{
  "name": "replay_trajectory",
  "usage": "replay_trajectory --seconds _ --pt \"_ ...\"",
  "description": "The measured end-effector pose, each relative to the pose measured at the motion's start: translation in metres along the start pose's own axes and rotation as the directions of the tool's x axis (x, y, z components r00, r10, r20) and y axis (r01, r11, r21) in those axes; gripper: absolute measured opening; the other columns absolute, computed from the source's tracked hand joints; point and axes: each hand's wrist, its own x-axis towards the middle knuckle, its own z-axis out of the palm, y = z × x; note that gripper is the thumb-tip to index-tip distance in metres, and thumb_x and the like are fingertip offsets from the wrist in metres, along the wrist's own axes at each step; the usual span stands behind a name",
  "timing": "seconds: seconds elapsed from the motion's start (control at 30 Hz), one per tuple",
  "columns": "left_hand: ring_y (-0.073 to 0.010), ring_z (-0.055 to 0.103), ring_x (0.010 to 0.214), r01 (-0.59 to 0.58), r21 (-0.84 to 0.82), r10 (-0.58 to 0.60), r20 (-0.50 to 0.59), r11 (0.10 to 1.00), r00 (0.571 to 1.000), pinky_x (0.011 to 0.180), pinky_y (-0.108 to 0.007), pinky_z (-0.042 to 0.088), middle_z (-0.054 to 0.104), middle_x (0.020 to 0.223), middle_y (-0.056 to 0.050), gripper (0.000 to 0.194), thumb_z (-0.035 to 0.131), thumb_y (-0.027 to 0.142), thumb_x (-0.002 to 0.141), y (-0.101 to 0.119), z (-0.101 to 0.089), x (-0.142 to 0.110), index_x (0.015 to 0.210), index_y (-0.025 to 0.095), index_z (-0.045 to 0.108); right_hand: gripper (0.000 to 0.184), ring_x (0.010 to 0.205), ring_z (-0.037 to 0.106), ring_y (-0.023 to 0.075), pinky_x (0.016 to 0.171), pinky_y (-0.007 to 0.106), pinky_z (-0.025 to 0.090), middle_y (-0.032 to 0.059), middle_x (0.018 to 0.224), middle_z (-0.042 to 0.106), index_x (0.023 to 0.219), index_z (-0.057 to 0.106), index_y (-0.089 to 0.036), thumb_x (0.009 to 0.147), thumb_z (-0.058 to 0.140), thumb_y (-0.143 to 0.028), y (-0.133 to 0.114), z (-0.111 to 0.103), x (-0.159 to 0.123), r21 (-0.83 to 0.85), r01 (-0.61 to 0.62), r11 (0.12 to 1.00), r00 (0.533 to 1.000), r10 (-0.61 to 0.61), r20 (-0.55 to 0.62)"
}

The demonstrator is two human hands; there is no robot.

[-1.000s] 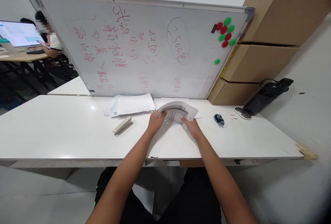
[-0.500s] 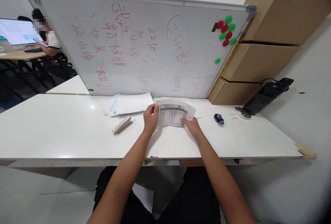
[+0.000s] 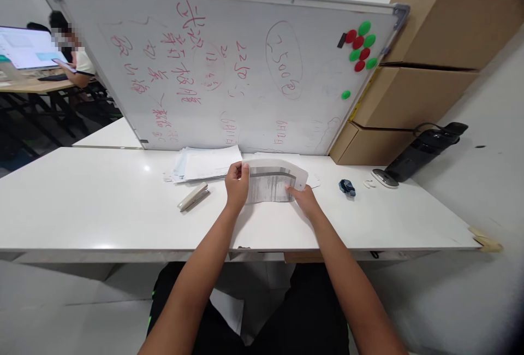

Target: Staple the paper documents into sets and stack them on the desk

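Between my hands, above the white desk, is a printed sheet of paper with grey bands and small text; it bows slightly, and I cannot tell whether it is one sheet or more. My left hand pinches its left edge, thumb on the near face. At the right edge my right hand grips it, thumb lying over the print. A beige stapler rests on the desk left of my left hand. Behind it lies a stack of papers, with more sheets partly hidden behind the held paper.
A whiteboard with red writing and magnets stands along the desk's back. To the right are stacked cardboard boxes, a black bottle, and a small dark-blue object. A person sits at a screen far left.
Both hands keep hold of the paper; it has tilted and flattened slightly, and its left side shifted a little left. The stapler and stack have stayed put.
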Motion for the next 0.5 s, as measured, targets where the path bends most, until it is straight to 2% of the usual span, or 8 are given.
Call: replay_trajectory --seconds 0.5 --pt "-0.0131 0.051 0.072 0.017 0.031 -0.017 0.000 0.999 1.000 0.069 -0.025 0.042 0.053 0.077 0.001 0.013 0.053 0.033 0.088 -0.0002 -0.0011 0.0006 0.087 0.020 0.055 0.045 0.100 0.065 0.0267 0.089 0.039 0.049 0.0103 0.105 0.071 0.103 0.070 -0.014 0.069 0.072 -0.043 -0.0046 -0.0003 -0.0041 -0.006 -0.005 1.000 1.000 0.005 0.025"
